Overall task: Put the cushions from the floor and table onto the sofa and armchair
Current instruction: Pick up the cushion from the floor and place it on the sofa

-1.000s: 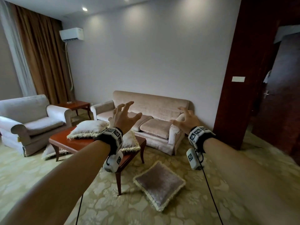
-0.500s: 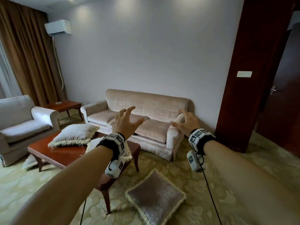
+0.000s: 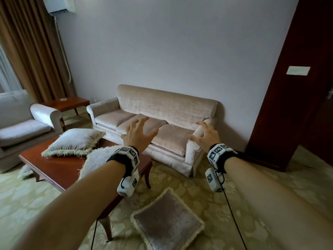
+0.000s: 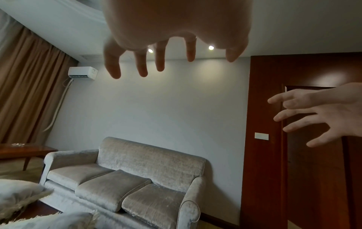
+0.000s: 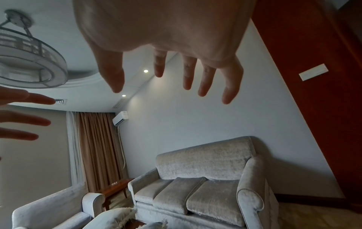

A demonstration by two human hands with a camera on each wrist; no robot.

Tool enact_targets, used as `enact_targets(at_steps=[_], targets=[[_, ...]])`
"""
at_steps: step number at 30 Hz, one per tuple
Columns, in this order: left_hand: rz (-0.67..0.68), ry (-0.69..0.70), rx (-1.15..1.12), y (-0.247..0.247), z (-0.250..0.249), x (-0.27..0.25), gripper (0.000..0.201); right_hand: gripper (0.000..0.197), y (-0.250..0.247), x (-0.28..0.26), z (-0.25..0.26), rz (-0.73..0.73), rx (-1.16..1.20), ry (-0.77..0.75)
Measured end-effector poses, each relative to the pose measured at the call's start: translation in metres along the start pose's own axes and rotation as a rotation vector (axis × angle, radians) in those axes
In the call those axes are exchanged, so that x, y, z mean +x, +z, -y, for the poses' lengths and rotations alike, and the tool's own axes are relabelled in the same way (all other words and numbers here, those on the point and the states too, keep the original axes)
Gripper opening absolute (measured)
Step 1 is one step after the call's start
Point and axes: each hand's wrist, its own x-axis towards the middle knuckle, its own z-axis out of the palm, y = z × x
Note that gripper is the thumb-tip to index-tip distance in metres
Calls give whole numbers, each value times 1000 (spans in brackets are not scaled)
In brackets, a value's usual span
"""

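Note:
A grey-brown fringed cushion (image 3: pixel 167 226) lies on the carpet near my feet. Two white fringed cushions rest on the wooden coffee table (image 3: pixel 54 168): one (image 3: pixel 73 141) at its far side, another (image 3: pixel 97 161) partly hidden behind my left wrist. A further cushion (image 3: pixel 25 171) lies on the floor by the table's left end. The beige sofa (image 3: pixel 158 123) stands against the wall, the pale armchair (image 3: pixel 23 127) at the left. My left hand (image 3: pixel 138 134) and right hand (image 3: pixel 203 134) are raised in the air with fingers spread, holding nothing.
A small wooden side table (image 3: pixel 70 103) fills the corner between armchair and sofa. A dark wooden door frame (image 3: pixel 288 105) rises at the right. Brown curtains (image 3: pixel 32 51) hang at the left. Patterned carpet (image 3: pixel 198 192) lies between me and the sofa.
The view has shifted right and nearer to the sofa, so the armchair slid toward the left edge. Both hands stay raised and spread, holding nothing.

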Motion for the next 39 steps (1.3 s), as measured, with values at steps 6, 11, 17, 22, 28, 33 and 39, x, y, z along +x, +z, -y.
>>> enact_targets(at_steps=[6, 11, 17, 22, 28, 33, 39], targets=[[16, -21, 9, 56, 22, 69, 62, 66, 32, 84, -20, 16, 24, 12], [27, -50, -25, 111, 56, 140, 69, 67, 78, 164, -34, 90, -30, 16], [93, -126, -53, 170, 100, 217, 70, 68, 133, 252, -59, 172, -75, 67], [166, -152, -23, 206, 124, 245, 68, 71, 169, 291, -86, 216, -137, 124], [186, -205, -16, 239, 136, 276, 69, 72, 185, 339, -114, 273, -97, 138], [146, -253, 17, 274, 126, 293, 69, 69, 193, 391, -148, 302, -66, 72], [126, -416, 170, 330, 113, 291, 71, 67, 216, 450, -202, 451, 30, 19]])
